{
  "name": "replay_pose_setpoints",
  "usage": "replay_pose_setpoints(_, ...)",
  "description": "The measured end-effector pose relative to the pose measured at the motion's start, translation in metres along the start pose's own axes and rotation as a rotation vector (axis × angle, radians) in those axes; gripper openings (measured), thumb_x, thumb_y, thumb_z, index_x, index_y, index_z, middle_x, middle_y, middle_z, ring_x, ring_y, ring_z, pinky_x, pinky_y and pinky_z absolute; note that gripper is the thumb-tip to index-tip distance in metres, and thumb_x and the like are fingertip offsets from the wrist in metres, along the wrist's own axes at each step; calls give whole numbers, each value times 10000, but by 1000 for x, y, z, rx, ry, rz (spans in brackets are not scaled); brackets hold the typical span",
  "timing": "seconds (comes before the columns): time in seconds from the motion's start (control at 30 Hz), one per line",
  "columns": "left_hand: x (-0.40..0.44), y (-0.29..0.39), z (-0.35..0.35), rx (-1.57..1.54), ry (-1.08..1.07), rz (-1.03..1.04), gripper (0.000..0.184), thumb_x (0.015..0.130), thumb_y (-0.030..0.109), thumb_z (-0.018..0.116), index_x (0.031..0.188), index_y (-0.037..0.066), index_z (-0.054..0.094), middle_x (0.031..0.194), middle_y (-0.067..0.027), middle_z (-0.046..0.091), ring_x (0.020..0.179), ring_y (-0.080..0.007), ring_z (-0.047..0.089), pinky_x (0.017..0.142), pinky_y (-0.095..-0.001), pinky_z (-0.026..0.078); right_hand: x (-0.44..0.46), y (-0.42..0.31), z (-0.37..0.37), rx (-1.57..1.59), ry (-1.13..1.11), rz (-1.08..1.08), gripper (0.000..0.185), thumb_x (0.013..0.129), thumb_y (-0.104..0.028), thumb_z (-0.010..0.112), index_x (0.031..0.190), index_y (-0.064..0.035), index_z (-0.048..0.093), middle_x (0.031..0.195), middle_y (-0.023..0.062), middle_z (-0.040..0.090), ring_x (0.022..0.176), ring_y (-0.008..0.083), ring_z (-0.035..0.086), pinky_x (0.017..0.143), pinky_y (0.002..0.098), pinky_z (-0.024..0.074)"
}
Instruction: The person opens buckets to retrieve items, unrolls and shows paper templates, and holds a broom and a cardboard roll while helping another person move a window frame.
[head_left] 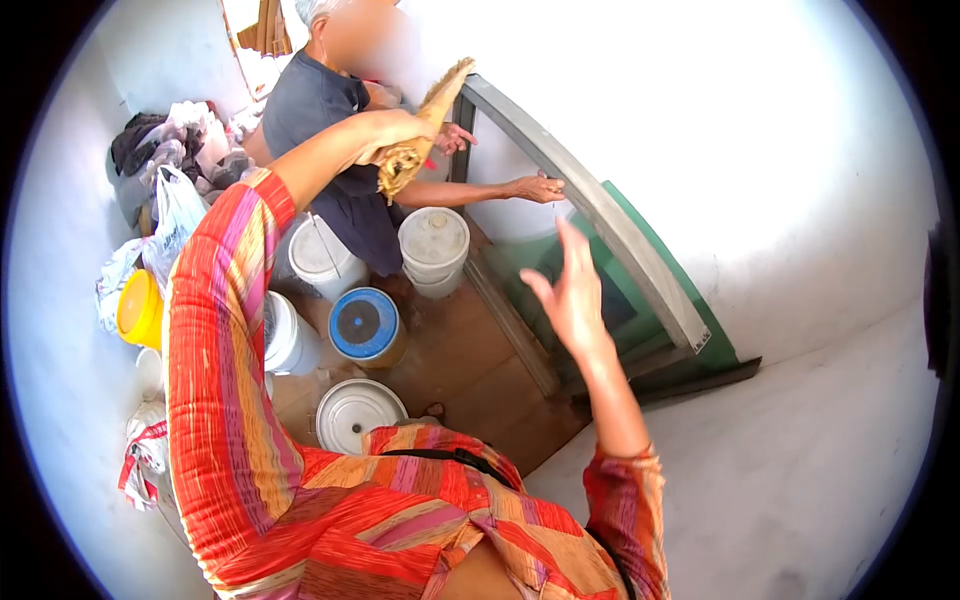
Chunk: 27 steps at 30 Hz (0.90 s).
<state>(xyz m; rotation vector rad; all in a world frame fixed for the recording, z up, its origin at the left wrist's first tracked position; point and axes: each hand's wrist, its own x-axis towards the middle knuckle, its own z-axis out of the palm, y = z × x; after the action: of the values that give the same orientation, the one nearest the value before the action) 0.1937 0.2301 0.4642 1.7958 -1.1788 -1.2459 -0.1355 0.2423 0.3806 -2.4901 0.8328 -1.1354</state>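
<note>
My left hand [400, 130] is raised at the upper middle, its fingers wrapped round a long, rough, yellowish-brown piece [425, 120], which looks like folded cloth or foam. My right hand [572, 290] is up at the centre right with the thumb and fingers apart, holding nothing. Just beyond it stands a grey frame [590, 215] with a green panel [700, 290] behind it. A person in dark clothes [310, 110] faces the frame. One hand of that person [540, 188] is closed at the frame's edge, and the other [455, 138] is near its upper corner.
Lidded white buckets [434, 235], a blue-lidded bucket [364, 322] and a round white lid [358, 412] are on the brown floor [450, 350]. At the left are a yellow bucket [140, 308], plastic bags [178, 215] and heaped cloth [205, 140]. A white wall [800, 180] rises on the right.
</note>
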Motion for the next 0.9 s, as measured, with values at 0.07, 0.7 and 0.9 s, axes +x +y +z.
replay_pose_setpoints(0.07, -11, 11, 9, 32, -134, 88, 344, 801, 244, 514, 1103, 81, 534, 925, -35, 562, 789, -121, 573, 591, -267, 496, 53, -18, 7, 55, 48, -142, 787, 622, -84, 762, 1288, -48, 345, 1256, 195, 422, 1166, 365, 408, 951, 411, 371)
replay_pose_setpoints(0.7, 89, -90, 18, -1160, -172, 263, 929, 781, 506, 594, 1348, -38, 99, 1342, -220, 293, 1227, -324, 334, 1006, -436, 324, 186, -63, 41, 626, 538, -178, 323, 767, -12, 608, 1069, 4, 494, 1097, 141, 552, 1047, 227, 518, 915, 353, 416)
replay_pose_setpoints(0.9, 229, -40, 88, -1684, -442, 421, 975, 746, 599, 566, 1368, 15, 92, 1280, -196, 327, 1236, -333, 302, 1048, -428, 253, 175, -67, 28, 824, 589, -387, 348, 788, 20, 602, 1062, -73, 409, 1012, 114, 522, 1067, 309, 510, 947, 525, 405)
